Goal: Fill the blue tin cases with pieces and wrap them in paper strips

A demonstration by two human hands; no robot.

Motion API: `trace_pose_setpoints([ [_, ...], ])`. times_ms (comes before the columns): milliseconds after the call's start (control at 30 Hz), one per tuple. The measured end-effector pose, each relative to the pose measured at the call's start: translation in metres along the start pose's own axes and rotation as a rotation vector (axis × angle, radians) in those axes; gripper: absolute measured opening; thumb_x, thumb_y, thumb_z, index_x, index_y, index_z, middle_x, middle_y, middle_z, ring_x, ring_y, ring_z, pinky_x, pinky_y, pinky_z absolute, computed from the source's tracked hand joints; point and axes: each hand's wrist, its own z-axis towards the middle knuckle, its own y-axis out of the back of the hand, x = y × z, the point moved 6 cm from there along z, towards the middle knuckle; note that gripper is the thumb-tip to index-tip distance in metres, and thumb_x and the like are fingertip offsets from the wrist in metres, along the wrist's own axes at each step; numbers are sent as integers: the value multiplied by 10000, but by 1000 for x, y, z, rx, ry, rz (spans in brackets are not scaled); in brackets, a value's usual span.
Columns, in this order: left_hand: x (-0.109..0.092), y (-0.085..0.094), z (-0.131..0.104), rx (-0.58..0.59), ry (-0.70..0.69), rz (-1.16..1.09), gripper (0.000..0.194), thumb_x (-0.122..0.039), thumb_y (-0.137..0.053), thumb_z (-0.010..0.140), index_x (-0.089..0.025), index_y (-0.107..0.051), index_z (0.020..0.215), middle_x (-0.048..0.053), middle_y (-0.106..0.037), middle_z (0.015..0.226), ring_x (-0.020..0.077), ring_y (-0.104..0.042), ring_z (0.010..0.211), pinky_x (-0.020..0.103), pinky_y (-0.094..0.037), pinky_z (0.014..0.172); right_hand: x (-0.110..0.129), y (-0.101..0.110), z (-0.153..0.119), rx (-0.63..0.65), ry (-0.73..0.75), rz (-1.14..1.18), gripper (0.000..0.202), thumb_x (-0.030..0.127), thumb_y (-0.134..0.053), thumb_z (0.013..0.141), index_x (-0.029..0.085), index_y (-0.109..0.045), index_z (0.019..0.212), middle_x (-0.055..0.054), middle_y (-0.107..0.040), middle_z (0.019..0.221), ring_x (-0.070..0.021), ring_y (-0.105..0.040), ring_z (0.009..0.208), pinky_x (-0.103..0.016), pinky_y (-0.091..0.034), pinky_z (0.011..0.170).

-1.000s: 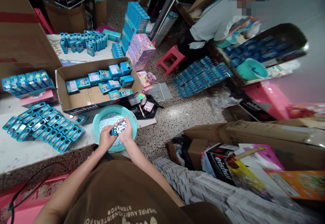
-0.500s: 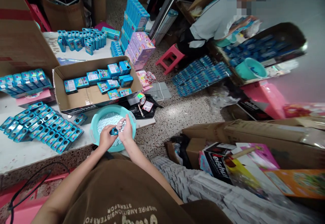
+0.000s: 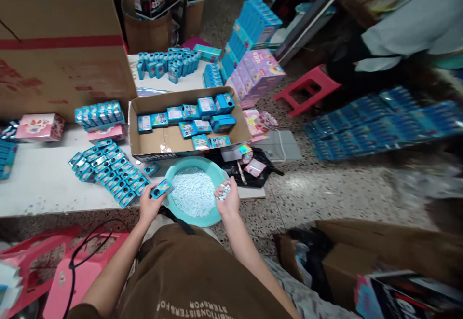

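Observation:
My left hand (image 3: 149, 205) grips a small blue box (image 3: 161, 189) at the left rim of a turquoise basin (image 3: 220, 176). Many small pale pellets (image 3: 193, 192) fill the basin's bottom. At the right rim, my right hand (image 3: 229, 202) is cupped palm up, fingers curled round a heap of the same pellets (image 3: 224, 192). Left of the basin, rows of small blue boxes (image 3: 115, 169) with dark round openings stand packed together on the table. One more blue box (image 3: 151, 168) sits apart between those rows and the basin.
Behind the basin stands an open carton (image 3: 155, 141) with several blue boxes in it. Purple boxes (image 3: 255, 70) and blue stacks rise beyond. A black bag (image 3: 267, 173) lies right of the basin. Pink stools (image 3: 310, 88) stand on the floor; another person (image 3: 401, 39) is at far right.
My hands have moved apart: the left took the blue box leftward off the basin's middle, the right shifted to the right rim with its pellets. The camera view has turned left.

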Motion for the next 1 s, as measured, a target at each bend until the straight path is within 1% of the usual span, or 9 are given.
trace_pose_setpoints([
  [133, 40, 75, 7, -372, 107, 121, 425, -442, -662, 710, -205, -591, 1056, 75, -619, 1053, 223, -579, 1016, 372, -464, 904, -18, 15, 6, -1, -36, -105, 358, 456, -611, 742, 210, -382, 619, 107, -363, 423, -32, -323, 330, -157, -238, 306],
  [267, 67, 136, 40, -610, 162, 206, 433, -429, -663, 706, -193, -605, 1065, 88, -623, 1086, 231, -581, 1031, 383, -462, 921, -34, 20, 13, 9, -80, -188, 378, 481, -618, 724, 215, -376, 607, 96, -363, 421, -42, -328, 329, -162, -233, 293],
  [367, 79, 166, 76, -700, 183, 242, 452, -419, -659, 705, -180, -600, 1084, 90, -621, 1099, 230, -579, 1035, 368, -462, 916, -44, 19, 16, 9, -119, -208, 359, 465, -614, 729, 214, -389, 607, 90, -368, 416, -44, -320, 323, -161, -224, 284],
  [433, 86, 175, 99, -706, 189, 260, 460, -413, -659, 703, -179, -596, 1094, 86, -616, 1109, 225, -572, 1042, 352, -454, 923, -49, 19, 16, -8, -125, -210, 351, 455, -615, 730, 211, -393, 613, 90, -373, 414, -41, -317, 321, -156, -223, 283],
  [533, 99, 176, 128, -612, 212, 257, 446, -384, -661, 700, -170, -598, 1086, 81, -624, 1080, 217, -577, 1000, 346, -451, 911, -54, 22, 15, -33, -130, -208, 346, 453, -622, 725, 210, -397, 625, 90, -381, 417, -41, -329, 327, -146, -228, 286],
  [633, 105, 173, 142, -518, 220, 286, 492, -387, -672, 687, -157, -578, 1112, 92, -629, 1048, 234, -570, 991, 377, -444, 908, -55, 25, 14, -29, -132, -202, 344, 450, -634, 709, 213, -395, 636, 87, -390, 435, -46, -353, 342, -146, -240, 288],
  [767, 76, 167, 127, -656, 4, 528, 716, -461, -712, 637, -128, -489, 1230, 175, -499, 1244, 313, -418, 1208, 466, -304, 1027, -56, 30, 14, -24, -151, -179, 325, 420, -624, 710, 214, -385, 635, 89, -374, 441, -44, -343, 342, -146, -251, 288],
  [833, 58, 148, 111, -643, -100, 601, 667, -471, -682, 673, -123, -496, 1210, 186, -480, 1238, 316, -401, 1215, 475, -274, 1034, -58, 31, 16, -4, -175, -195, 326, 424, -616, 710, 214, -378, 636, 88, -366, 442, -44, -337, 340, -148, -255, 289],
  [1000, 35, 59, 82, -209, -204, 559, 346, -410, -600, 765, -181, -579, 1024, 122, -584, 1032, 287, -508, 1047, 436, -350, 943, -67, 33, 22, -14, -215, -226, 286, 389, -617, 692, 211, -397, 651, 80, -389, 455, -51, -356, 348, -147, -257, 287],
])
